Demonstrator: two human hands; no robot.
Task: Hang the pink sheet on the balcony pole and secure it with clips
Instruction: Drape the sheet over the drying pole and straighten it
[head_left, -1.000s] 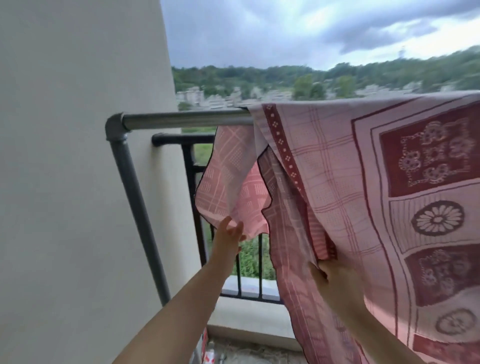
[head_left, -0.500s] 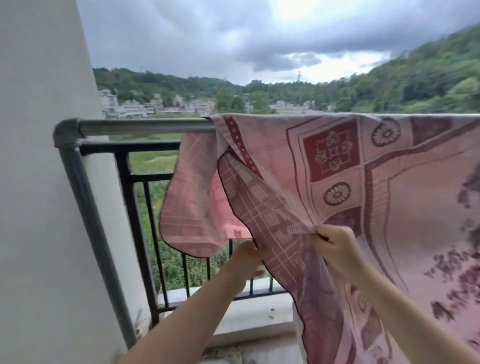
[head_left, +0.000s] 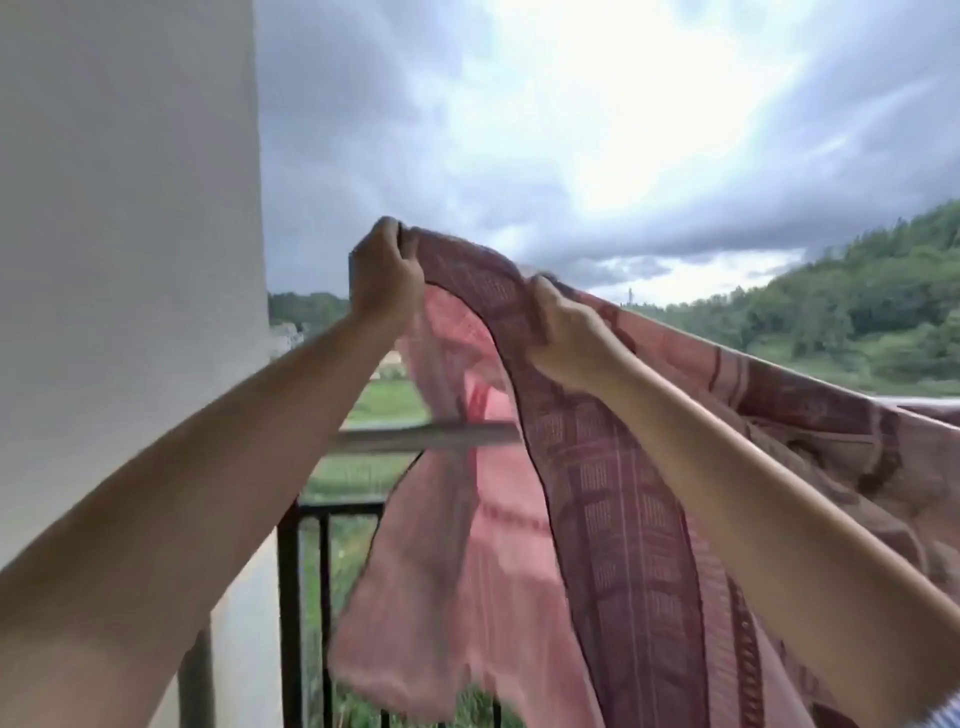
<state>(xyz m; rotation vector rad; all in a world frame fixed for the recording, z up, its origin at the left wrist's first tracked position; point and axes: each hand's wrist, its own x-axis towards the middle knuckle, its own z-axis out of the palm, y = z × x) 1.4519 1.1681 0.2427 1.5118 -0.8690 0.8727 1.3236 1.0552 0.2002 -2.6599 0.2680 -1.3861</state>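
Both hands clutch the pink sheet (head_left: 613, 519) edge lifted above the balcony pole (head_left: 415, 435); left hand (head_left: 384, 280) holds the corner, right hand (head_left: 566, 332) beside it.

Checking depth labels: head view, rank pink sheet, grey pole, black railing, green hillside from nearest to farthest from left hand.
1. Pink sheet: gripped in the left hand at its raised edge.
2. Grey pole: below the hand, crossing behind the sheet.
3. Black railing: lower, beyond the pole.
4. Green hillside: far right background.
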